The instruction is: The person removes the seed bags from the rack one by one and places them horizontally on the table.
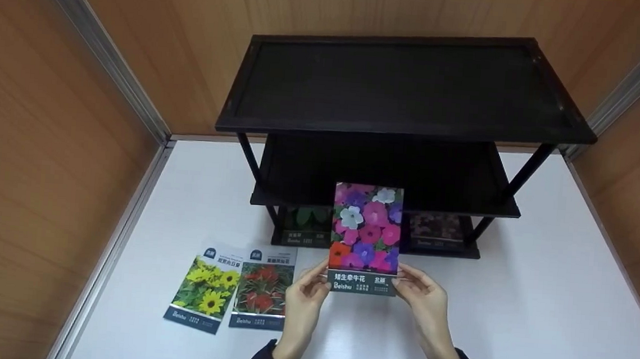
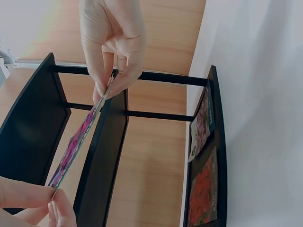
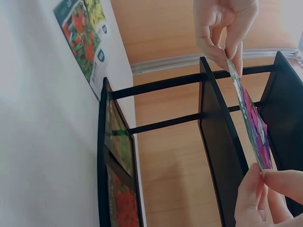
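Note:
A seed packet (image 1: 366, 233) with pink, purple and white petunia-like flowers is held up in front of the black shelf rack (image 1: 405, 90). My left hand (image 1: 305, 299) pinches its lower left edge, and my right hand (image 1: 425, 308) pinches the lower right edge. Both wrist views show the packet nearly edge-on between the hands. On the bottom shelf lie more packets: one with green leaves (image 1: 307, 226) at left, one with small pinkish flowers (image 1: 436, 231) at right. Between them, a red-flowered packet (image 2: 203, 194) is hidden from the head view.
Left of my hands, a yellow-flowered packet (image 1: 205, 292) and a red-flowered packet (image 1: 260, 293) lie side by side on the white table (image 1: 542, 307). Wooden panels (image 1: 64, 128) with metal edging enclose the back and sides. The rack's posts (image 1: 532, 170) stand at its ends.

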Motion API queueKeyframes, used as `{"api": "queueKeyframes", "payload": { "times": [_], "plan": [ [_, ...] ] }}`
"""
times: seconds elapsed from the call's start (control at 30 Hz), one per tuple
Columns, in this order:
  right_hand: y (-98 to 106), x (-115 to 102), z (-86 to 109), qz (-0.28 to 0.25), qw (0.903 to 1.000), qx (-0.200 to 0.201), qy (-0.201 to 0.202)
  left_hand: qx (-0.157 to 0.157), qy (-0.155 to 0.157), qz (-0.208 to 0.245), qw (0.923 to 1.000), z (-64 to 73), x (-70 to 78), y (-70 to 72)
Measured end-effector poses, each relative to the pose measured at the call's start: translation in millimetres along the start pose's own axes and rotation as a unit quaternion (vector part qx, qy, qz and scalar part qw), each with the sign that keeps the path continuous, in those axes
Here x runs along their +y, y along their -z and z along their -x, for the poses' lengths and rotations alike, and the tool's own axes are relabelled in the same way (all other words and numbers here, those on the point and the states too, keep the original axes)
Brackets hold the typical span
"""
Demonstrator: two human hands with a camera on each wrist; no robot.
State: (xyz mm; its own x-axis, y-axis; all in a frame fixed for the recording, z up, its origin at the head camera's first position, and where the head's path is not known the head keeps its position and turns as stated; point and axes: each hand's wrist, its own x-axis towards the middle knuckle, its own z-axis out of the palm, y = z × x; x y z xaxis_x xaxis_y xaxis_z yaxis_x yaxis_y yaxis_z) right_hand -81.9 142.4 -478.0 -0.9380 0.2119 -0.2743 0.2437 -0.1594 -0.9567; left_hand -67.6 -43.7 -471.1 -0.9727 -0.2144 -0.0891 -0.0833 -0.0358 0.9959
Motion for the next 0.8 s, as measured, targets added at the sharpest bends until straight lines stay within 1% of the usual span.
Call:
{"api": "queueKeyframes", "payload": {
  "times": [0.07,0.17,0.27,0.4,0.43,0.53,0.63,0.67,0.8],
  "plan": [
    [-1,1,0.9,0.001,1.0000,0.001,-0.005,0.007,0.002,-0.013,0.9999,1.3,-1.7,1.4],
    [-3,3,2.2,0.006,0.9999,0.004,-0.014,0.014,0.006,-0.015,0.9998,2.9,-4.7,3.7],
    [-5,8,2.8,0.022,0.9997,0.006,-0.011,0.018,0.008,-0.013,0.9997,3.9,-7.5,5.9],
    [-6,16,4.7,0.028,0.9994,-0.003,0.019,0.025,0.010,-0.022,0.9994,6.4,-11.6,9.2],
    [-2,36,-5.4,0.005,0.9989,-0.021,0.041,0.027,0.012,-0.026,0.9992,7.2,-12.7,10.0],
    [-3,41,-3.1,-0.012,0.9983,-0.028,0.050,0.031,0.017,-0.036,0.9987,9.4,-15.9,12.1],
    [-4,45,-2.0,-0.002,0.9990,-0.026,0.036,0.032,0.026,-0.038,0.9984,11.6,-19.2,14.3],
    [-9,29,8.9,0.023,0.9996,-0.009,0.014,0.032,0.028,-0.040,0.9983,12.3,-20.4,15.1],
    [-11,33,10.4,0.041,0.9991,-0.005,-0.010,0.036,0.038,-0.041,0.9978,15.6,-26.3,18.5]
  ]
}}
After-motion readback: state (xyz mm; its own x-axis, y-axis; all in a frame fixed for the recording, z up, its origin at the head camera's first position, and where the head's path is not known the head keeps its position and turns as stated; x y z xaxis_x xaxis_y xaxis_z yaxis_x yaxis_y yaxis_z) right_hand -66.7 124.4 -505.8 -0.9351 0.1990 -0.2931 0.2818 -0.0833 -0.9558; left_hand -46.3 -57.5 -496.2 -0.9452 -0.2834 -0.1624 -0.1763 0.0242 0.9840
